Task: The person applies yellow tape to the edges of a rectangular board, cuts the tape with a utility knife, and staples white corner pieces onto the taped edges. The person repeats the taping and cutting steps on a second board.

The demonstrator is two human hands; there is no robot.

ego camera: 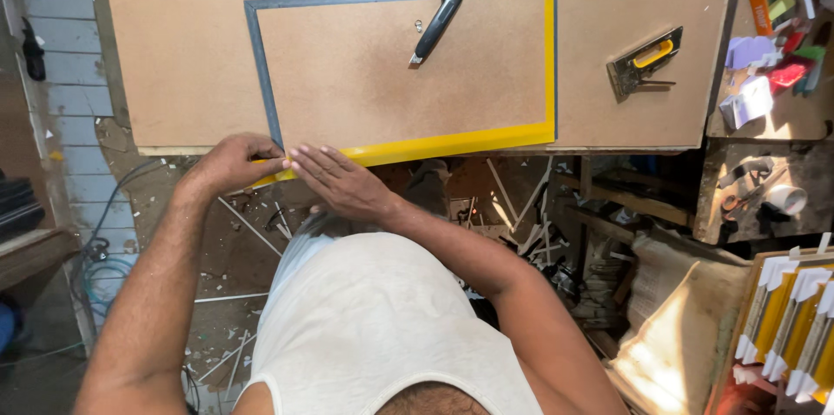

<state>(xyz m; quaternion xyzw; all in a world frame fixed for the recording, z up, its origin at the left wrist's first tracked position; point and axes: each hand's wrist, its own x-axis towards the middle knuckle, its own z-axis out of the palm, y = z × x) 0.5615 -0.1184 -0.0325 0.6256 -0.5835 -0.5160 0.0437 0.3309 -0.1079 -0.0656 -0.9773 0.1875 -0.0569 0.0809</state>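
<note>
Fingers of the left hand [233, 163] pinch the yellow strip's [434, 146] end at the frame's [261, 59] near-left corner on the bench [174, 50]; right hand [339, 180] lies flat, grip released, pressing the strip just beside.

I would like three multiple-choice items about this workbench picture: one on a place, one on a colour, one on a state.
1. Where does the utility knife lie?
A. on the floor
B. on the brown board inside the frame
C. in the left hand

2. What colour is the strip along the frame's near edge?
A. yellow
B. green
C. white

3. What are the two hands doing?
A. both hang free
B. both press on the frame's near left corner
C. one holds the staple gun

Answers: 1 B, the knife rests on the board within the grey frame. 2 A, the strip is bright yellow. 3 B, the left hand and right hand meet at that corner.
</note>
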